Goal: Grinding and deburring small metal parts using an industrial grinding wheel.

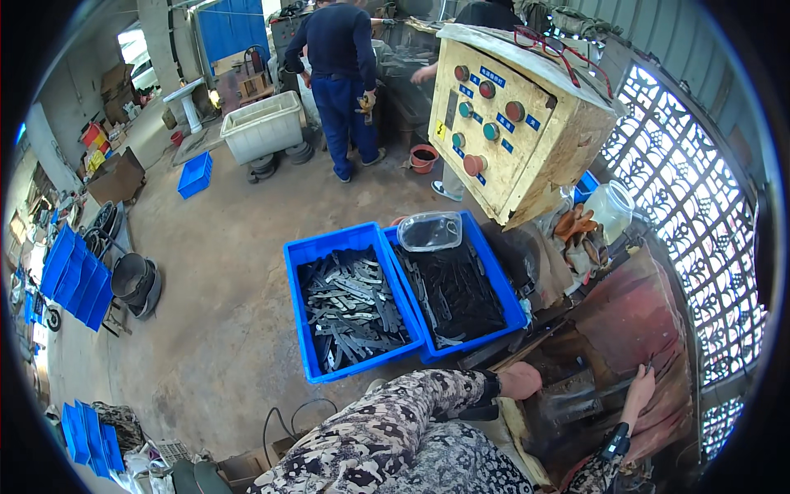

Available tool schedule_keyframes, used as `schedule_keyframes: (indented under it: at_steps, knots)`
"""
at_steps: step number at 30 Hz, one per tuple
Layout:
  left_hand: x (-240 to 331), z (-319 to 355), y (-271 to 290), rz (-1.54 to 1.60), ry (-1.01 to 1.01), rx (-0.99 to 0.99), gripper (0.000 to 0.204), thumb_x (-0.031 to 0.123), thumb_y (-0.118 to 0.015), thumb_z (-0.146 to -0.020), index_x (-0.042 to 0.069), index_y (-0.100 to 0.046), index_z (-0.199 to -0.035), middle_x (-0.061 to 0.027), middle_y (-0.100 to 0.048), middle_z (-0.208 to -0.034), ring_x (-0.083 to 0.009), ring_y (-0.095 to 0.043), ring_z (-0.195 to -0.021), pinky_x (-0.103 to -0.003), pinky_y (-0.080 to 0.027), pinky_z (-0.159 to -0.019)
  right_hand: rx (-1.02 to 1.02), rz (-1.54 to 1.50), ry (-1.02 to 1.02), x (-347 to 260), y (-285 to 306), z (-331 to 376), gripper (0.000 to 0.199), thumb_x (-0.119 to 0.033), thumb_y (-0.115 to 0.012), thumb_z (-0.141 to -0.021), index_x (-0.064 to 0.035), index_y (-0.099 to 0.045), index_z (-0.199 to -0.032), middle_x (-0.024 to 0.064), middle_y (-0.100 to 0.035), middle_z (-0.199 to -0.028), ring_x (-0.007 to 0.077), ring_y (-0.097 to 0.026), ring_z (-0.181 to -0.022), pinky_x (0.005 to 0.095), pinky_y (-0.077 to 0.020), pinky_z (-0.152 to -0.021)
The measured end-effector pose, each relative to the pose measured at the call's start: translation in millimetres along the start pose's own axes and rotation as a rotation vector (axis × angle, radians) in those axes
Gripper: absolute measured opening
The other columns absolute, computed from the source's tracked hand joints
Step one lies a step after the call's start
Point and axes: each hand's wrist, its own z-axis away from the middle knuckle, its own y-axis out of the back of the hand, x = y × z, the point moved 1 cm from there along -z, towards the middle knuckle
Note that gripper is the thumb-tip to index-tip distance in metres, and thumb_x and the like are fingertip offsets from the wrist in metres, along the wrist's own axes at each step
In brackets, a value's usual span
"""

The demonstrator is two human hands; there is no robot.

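Note:
My left hand [520,380] rests at the near left edge of a dark, worn machine bed [568,395]. Its back shows, while the fingers are hidden beneath. Over a reddish-brown sheet [638,309] to the right, my right hand [640,391] is closed in a pinch. Something small, thin and dark pokes up at its fingertips, too small to name. Left of the machine stand two blue bins. The left bin [298,317] is full of flat grey metal strips [350,300]. Darker strips [461,288] fill the right bin [514,317], with a clear plastic tub [429,231] on top.
A yellowed control box [485,123] with several buttons juts in above the machine, red-framed glasses [559,49] on it. Orange-brown gloves [573,222] lie beside a translucent jug [611,210]. A person [337,74] in dark blue stands at the back by a white tub [263,132].

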Motion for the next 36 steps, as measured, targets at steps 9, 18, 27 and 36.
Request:
schedule_keyframes:
  at_steps: [9, 18, 27, 36]
  knots:
    - [2.3, 0.0, 25.4, 0.233, 0.051, -0.142, 0.011, 0.011, -0.057, -0.069, 0.007, -0.067, -0.069, -0.0126, -0.065, -0.068, -0.0281, -0.065, -0.067, -0.037, -0.052, -0.058, 0.011, 0.016, 0.005, -17.7, 10.8, 1.4, 0.038, -0.034, -0.048, -0.095, 0.0002, -0.058, -0.109, 0.0260, -0.063, -0.096, 0.0444, -0.059, -0.090, 0.0495, -0.0461, -0.075]
    - [35.5, -3.2, 74.2, -0.094, 0.217, -0.103, 0.016, 0.013, -0.056, -0.071, 0.005, -0.070, -0.075, -0.0168, -0.067, -0.081, -0.0303, -0.066, -0.076, -0.039, -0.054, -0.067, -0.016, 0.015, -0.039, -17.5, 11.1, 6.8, 0.039, -0.033, -0.048, -0.095, 0.0018, -0.057, -0.108, 0.0275, -0.062, -0.098, 0.0459, -0.057, -0.094, 0.0498, -0.0452, -0.079]
    - [33.8, 0.0, 74.0, -0.071, 0.119, -0.058, 0.017, 0.013, -0.057, -0.071, 0.005, -0.070, -0.077, -0.0167, -0.067, -0.078, -0.0334, -0.066, -0.077, -0.040, -0.054, -0.067, 0.027, 0.034, -0.092, -18.2, 11.4, 12.8, 0.038, -0.033, -0.047, -0.095, 0.0002, -0.057, -0.109, 0.0271, -0.063, -0.097, 0.0461, -0.057, -0.094, 0.0500, -0.0450, -0.080]
    - [35.3, 4.0, 95.0, 0.071, 0.245, -0.254, 0.017, 0.009, -0.055, -0.073, 0.004, -0.068, -0.084, -0.0177, -0.066, -0.083, -0.0350, -0.065, -0.082, -0.042, -0.053, -0.071, 0.051, -0.314, -0.046, -37.6, 43.2, 102.9, 0.027, -0.026, -0.055, -0.092, -0.0006, -0.058, -0.098, 0.0221, -0.064, -0.088, 0.0401, -0.062, -0.086, 0.0436, -0.0481, -0.072]
